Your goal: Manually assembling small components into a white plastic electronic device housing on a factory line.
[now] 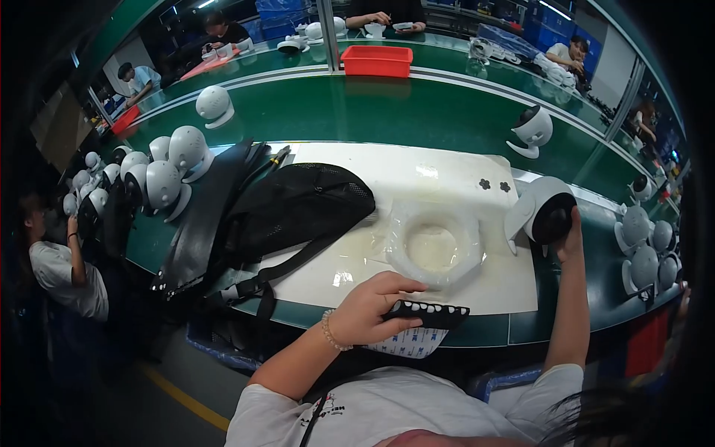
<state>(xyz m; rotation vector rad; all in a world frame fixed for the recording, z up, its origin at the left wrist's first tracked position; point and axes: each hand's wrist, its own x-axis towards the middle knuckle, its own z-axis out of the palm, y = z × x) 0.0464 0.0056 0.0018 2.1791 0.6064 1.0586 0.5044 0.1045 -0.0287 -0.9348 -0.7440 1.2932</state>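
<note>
My right hand [572,240] grips a white rounded housing with a black round face [539,205] by its right side, over the right end of the white work mat [514,287]. Near the front edge, my left hand [376,307] is closed on a black strip with a row of white spots [439,314]. Beneath that strip hangs a white sheet with blue print [412,343]; whether my fingers hold it too, I cannot tell. Between my hands, a whitish translucent eight-sided ring [472,242] lies on the mat. Two small dark flower-shaped pieces [494,185] sit beyond it.
Left of the mat lie a black mesh bag with a strap [320,201], long black strips [205,223] and pliers [279,156]. White housings stand at left [164,182] and right [639,268]. A red bin [377,61] stands at the back. Several people work nearby.
</note>
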